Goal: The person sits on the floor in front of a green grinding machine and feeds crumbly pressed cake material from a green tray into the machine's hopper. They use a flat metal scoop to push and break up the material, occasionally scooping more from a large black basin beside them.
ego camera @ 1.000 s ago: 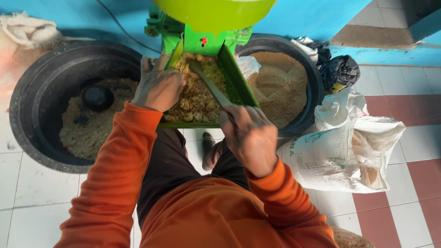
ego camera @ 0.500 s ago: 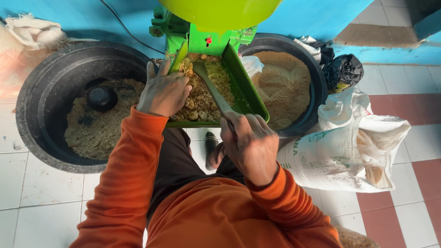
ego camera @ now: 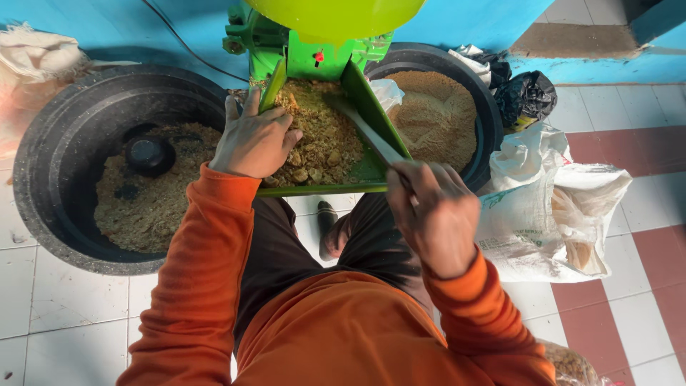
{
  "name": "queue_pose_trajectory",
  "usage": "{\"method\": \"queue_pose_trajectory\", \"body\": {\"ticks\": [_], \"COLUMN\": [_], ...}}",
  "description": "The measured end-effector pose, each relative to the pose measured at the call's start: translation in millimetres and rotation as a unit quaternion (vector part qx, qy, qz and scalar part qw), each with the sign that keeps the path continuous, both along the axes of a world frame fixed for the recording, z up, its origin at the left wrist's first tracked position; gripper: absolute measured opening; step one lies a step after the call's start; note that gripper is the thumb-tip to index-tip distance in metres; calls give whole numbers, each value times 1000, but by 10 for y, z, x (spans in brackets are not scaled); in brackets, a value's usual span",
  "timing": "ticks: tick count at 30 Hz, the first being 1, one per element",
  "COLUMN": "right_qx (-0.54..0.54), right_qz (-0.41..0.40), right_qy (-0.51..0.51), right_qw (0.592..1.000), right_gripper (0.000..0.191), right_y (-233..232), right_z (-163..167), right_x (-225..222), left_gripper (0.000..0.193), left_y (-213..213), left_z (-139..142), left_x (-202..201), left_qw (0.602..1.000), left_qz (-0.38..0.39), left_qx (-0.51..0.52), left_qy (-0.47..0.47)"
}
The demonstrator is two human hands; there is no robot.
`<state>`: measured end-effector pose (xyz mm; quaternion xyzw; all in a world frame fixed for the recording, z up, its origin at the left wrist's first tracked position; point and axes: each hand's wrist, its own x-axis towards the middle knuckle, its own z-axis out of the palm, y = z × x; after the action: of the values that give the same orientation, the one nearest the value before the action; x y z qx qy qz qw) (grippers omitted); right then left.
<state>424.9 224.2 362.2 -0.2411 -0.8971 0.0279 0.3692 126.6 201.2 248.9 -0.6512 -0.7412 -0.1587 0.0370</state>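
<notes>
We cannot see the top of the yellow-green hopper (ego camera: 336, 14), cut off by the upper edge. Our left hand (ego camera: 254, 139) covers part of the crumbly feed (ego camera: 321, 139) in the green chute (ego camera: 375, 118). Our right hand (ego camera: 436, 214) hides the stick's (ego camera: 368, 132) near end. The white sack (ego camera: 32, 64) runs off the left edge, and our legs hide the floor below the chute.

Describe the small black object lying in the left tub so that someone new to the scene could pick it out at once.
Start at the big black tub on the tiled floor, left of the green tray where the left hand rests. On the brown meal near the tub's middle lies a small black bowl-like scoop, the only dark rounded object on that meal.
</notes>
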Motion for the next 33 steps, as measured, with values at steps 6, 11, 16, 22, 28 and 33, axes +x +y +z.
{"method": "queue_pose_trajectory", "body": {"ticks": [6, 11, 16, 22, 28, 33], "right_qx": [-18, -15, -36, -13, 3, 15], "right_qz": [-3, 13, 49, 51, 49, 28], "right_qy": [-30, 6, -12, 6, 1, 3], "right_qw": [999, 1000, 998, 999, 999, 999], "right_gripper": [20, 19, 18, 15, 17, 16], "right_y": [121, -82, -225, -133, -112, -75], "right_z": [-140, 210, 505, 292, 83, -132], "right_x": [-387, -74, -76, -422, -537, -633], "left_gripper": [39, 42, 43, 42, 44, 46], "left_y": [-19, 12, 3, 5, 12, 4], "left_z": [22, 47, 99, 170, 160, 143], "left_x": [-6, -27, -23, -13, 1, -28], "left_qw": [1000, 999, 998, 995, 995, 995], "left_qz": [13, 8, 8, 17, 19, 7], "left_qx": [-18, -37, -64, -96, -90, -102], "left_qy": [7, 8, -14, -14, -27, 13]}}
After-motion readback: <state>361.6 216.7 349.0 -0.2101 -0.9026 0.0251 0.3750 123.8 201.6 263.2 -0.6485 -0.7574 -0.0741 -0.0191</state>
